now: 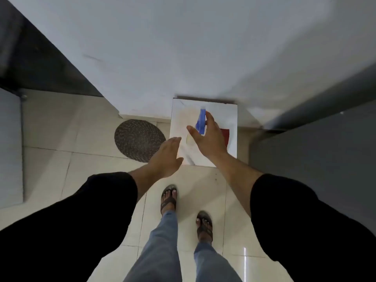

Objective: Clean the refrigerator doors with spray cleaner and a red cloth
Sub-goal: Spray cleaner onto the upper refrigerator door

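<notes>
A spray bottle with a blue trigger head and a pale yellow body stands on a small white table top by the wall. My right hand is over the bottle with thumb and fingers spread around the blue head, not closed on it. A red cloth lies on the table's right side, partly hidden behind that hand. My left hand hovers open and empty at the table's left front corner. A dark grey appliance front, which looks like the refrigerator door, stands at the right.
A round dark woven mat lies on the pale tiled floor left of the table. A grey panel runs along the far left. A white wall rises behind the table. My sandalled feet stand just in front.
</notes>
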